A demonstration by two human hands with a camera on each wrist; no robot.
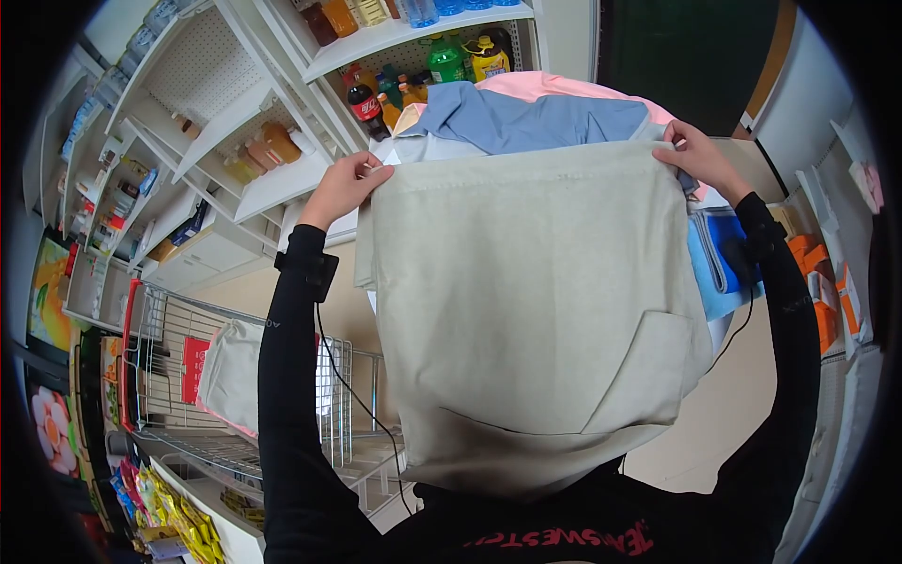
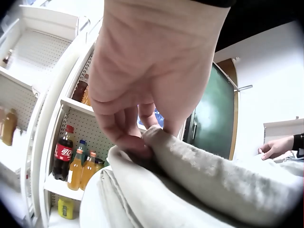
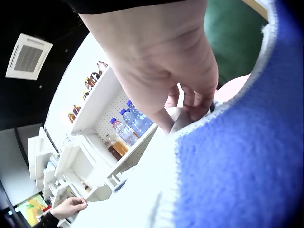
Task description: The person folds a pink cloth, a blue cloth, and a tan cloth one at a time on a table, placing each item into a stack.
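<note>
A pale khaki garment (image 1: 526, 282) with a stitched band along its far edge is spread out in front of my body, its near end drooping toward my chest. At the band's left corner, my left hand (image 1: 349, 188) pinches the cloth between thumb and fingers. The left wrist view shows several thick layers of the garment (image 2: 204, 175) under those fingertips. My right hand (image 1: 700, 160) pinches the opposite corner. Beneath the garment's far edge lies a pile with blue-grey cloth (image 1: 536, 117) and pink cloth (image 1: 601, 89). A blue towel (image 3: 237, 161) fills the right wrist view's near side.
To the left stands a wire shopping cart (image 1: 169, 329) with folded cloth (image 1: 233, 371) inside. White shelves (image 1: 385, 47) with bottles, including a cola bottle (image 1: 365, 103), stand beyond the pile. Another shelf (image 1: 832, 216) holds orange boxes at right. Thin cables hang from both wrists.
</note>
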